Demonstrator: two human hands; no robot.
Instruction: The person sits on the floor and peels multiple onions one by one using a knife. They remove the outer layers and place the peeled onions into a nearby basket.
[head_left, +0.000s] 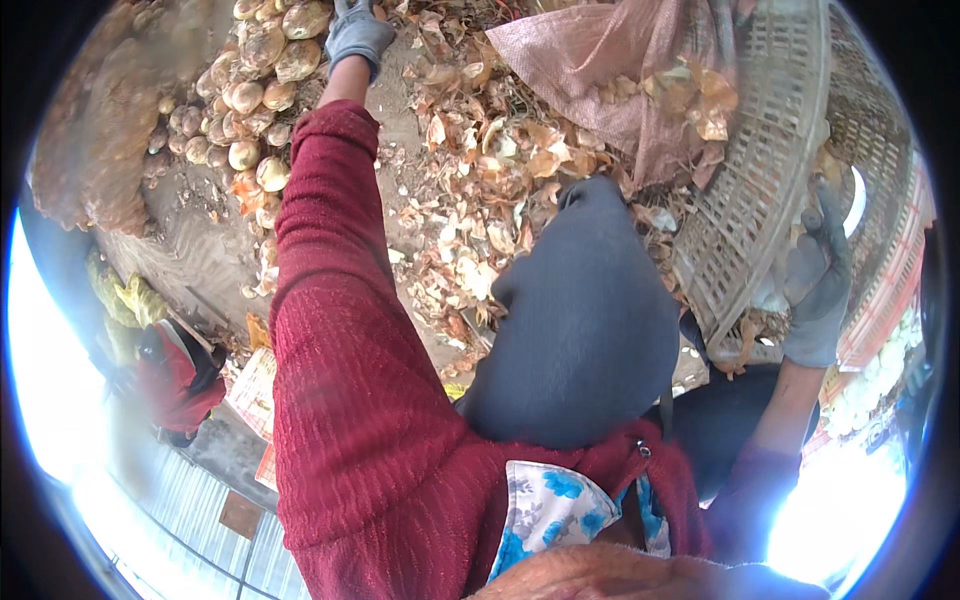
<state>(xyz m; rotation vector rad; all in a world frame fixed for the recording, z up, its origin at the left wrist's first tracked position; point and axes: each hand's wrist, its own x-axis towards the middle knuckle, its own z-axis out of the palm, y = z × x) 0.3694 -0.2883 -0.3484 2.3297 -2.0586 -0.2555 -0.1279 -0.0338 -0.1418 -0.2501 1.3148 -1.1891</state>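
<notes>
My left hand (358, 36), in a grey work glove, reaches out at the top edge beside a heap of onions (247, 97) with dry skins. Its fingertips are cut off by the frame, so any hold is hidden. On the right, my right hand (814, 292), also gloved, is at the near end of a plastic slatted crate (757, 172). A bright curved piece (855, 202), perhaps a blade, shows next to its fingers. Blur and shadow hide whether the hand grips it. Loose onion skins (480, 217) cover the ground between my hands.
A pink woven sack (600, 67) lies at the upper right, against the crate. Full mesh sacks (97, 142) stand at the left. My bent knee (592, 300) rises in the middle. A person in red (180, 382) is at the far left. Peeled onions (874, 382) show at the right rim.
</notes>
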